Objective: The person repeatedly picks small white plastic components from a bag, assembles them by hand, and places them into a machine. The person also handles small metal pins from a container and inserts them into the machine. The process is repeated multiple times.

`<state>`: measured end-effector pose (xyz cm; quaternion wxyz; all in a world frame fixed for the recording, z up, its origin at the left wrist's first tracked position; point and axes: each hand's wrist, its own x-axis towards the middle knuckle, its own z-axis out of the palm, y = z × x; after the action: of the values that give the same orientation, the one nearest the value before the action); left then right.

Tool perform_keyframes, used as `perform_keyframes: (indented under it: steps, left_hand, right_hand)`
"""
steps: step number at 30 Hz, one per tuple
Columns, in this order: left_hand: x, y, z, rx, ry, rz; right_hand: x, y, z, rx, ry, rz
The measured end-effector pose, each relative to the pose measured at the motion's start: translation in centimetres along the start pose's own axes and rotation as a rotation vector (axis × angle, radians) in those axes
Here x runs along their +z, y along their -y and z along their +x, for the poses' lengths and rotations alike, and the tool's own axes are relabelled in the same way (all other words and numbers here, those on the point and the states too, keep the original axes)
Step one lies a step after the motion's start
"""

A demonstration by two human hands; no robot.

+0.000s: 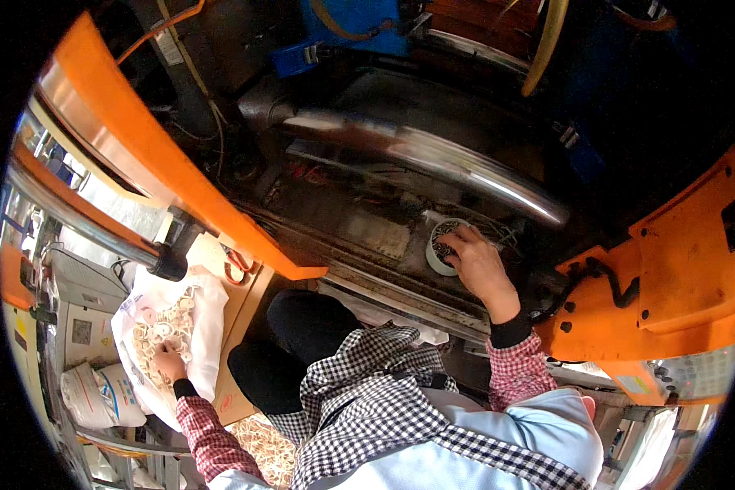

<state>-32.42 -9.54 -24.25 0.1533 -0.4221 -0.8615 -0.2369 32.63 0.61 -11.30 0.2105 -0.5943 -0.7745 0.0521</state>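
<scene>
My right hand [480, 268] reaches into a small white cup [434, 258] full of small dark metal pieces. Its fingers are bent together at the cup's mouth, and the tips are hidden among the pieces. Far to the left, my left hand [170, 364] rests in an open white plastic bag [207, 331] of cream-coloured moulded plastic parts [175, 317]. The fingers there are curled down on the parts, and I cannot make out what lies between them.
Orange machine doors [159, 159] and an orange panel [670, 278] flank me. A thick shiny metal bar [441, 155] crosses beyond the cup. The bag sits on a cardboard box [249, 314] beside orange-handled scissors [237, 268]. Cream scraps [265, 445] lie below, near white sacks [98, 396].
</scene>
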Motion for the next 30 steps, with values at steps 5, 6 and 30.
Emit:
perform_keyframes:
  steps: [5, 6, 30]
  left_hand:
    - [1.2, 0.6, 0.6, -0.005, 0.242, 0.148]
    - [1.1, 0.8, 0.4, 0.027, 0.239, 0.181]
    - [-6.1, -48.0, -16.4, -0.599, 1.754, -1.862]
  right_hand:
    - [0.3, -0.9, 0.6, -0.037, -0.003, 0.068]
    - [0.4, -1.1, 0.7, -0.049, -0.006, 0.092]
    - [-2.7, -0.1, 0.0, -0.112, -0.148, 0.396]
